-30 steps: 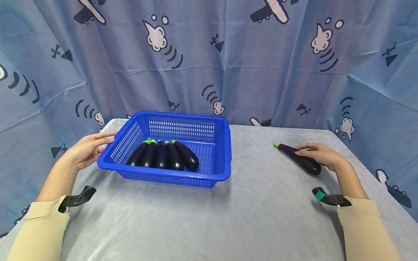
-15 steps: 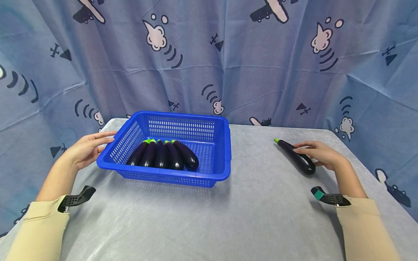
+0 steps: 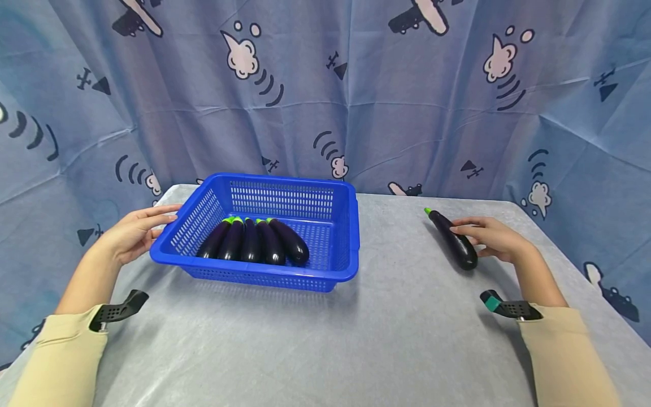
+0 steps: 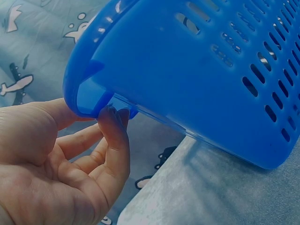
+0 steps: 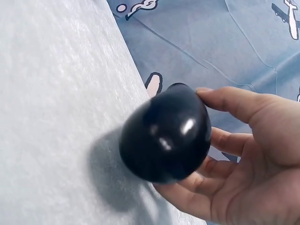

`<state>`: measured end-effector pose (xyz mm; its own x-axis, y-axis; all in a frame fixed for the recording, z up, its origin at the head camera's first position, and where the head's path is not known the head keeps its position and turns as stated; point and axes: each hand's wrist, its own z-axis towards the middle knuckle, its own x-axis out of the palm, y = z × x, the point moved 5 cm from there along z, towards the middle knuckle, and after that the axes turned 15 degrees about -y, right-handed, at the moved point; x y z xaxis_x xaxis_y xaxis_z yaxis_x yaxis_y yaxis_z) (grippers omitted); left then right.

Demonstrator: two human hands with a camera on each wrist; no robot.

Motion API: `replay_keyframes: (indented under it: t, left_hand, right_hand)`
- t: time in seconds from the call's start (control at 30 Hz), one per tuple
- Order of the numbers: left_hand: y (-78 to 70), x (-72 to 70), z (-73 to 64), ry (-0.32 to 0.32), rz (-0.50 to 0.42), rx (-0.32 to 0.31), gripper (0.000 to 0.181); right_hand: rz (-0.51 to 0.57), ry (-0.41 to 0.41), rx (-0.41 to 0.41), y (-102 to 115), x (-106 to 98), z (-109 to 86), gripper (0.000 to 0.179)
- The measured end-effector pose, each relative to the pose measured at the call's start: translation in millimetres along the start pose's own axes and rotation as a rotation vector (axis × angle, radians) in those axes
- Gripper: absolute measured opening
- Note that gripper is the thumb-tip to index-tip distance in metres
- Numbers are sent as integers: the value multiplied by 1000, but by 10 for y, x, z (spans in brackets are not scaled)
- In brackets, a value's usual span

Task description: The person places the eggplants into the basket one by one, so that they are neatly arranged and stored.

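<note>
At the left, my left hand (image 3: pixel 127 233) holds the rim of a blue perforated plastic basket (image 3: pixel 280 272) by its left end. In the left wrist view the fingertips (image 4: pixel 112 119) are bent against the underside of that rim (image 4: pixel 75 70). Several dark eggplants (image 3: pixel 251 243) with green stem ends lie side by side in the basket's left half. Over on the right, my right hand (image 3: pixel 495 236) grips a single eggplant (image 3: pixel 459 247) between thumb and fingers. Its rounded end (image 5: pixel 164 140) faces the right wrist camera, above a shadow on the table, and its green stem end points away and left.
A pale grey cloth covers the table (image 3: pixel 325 345). Behind it and along both sides hangs a blue curtain (image 3: pixel 305 85) with cartoon plane prints. Each wrist carries a black camera mount, the left one (image 3: pixel 122 311) and the right one (image 3: pixel 508 307).
My right hand has moved left and slightly away with the eggplant, which has turned a little more upright in the head view. My left hand and the basket have stayed in place.
</note>
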<state>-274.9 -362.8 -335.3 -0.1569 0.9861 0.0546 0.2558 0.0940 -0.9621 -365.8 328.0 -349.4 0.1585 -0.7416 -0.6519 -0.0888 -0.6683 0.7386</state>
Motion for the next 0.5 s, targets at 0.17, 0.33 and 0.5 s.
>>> replay_keyframes:
  t: [0.17,0.33,0.5]
  left_hand:
    - [-1,4,-6,-1,-5,-2,34]
    - [-2,7,-11,-4,-8,-6,33]
    - [-2,8,-11,-9,-6,-10,33]
  right_hand:
    - [35,12,-4,30,17,22,71]
    - [77,18,10,56,36,34,74]
    - [132,12,22,89,49,38,74]
